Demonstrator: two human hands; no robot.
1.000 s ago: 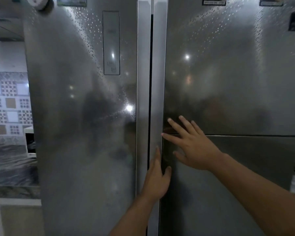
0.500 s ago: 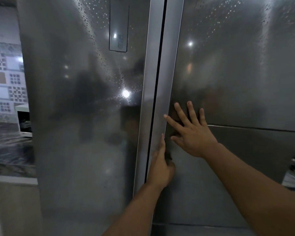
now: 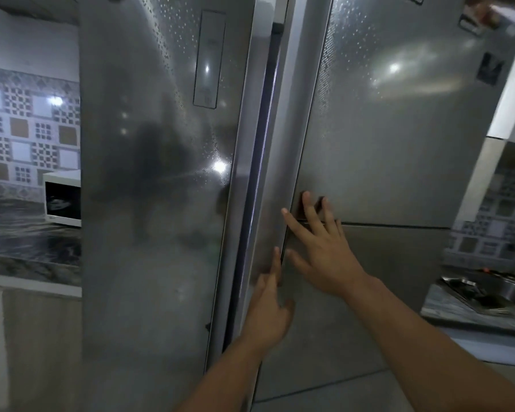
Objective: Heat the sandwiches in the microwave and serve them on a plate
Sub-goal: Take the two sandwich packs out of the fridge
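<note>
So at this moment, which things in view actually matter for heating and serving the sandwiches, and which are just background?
Part of the job:
- right fridge door, slightly ajar
- left hand at that door's edge
- right hand, fingers spread on the door
- microwave on the counter

Just lying about:
- left fridge door
- steel tray
- tiled wall

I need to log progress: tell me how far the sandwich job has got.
Done: nothing visible; no sandwiches or plate in view.
In hand: the right fridge door stands slightly ajar, a lit gap beside the left door. The left hand is at its edge, fingers in the gap; the right hand lies flat on it.
Left: fetching the sandwiches, heating them in the microwave, plating.
</note>
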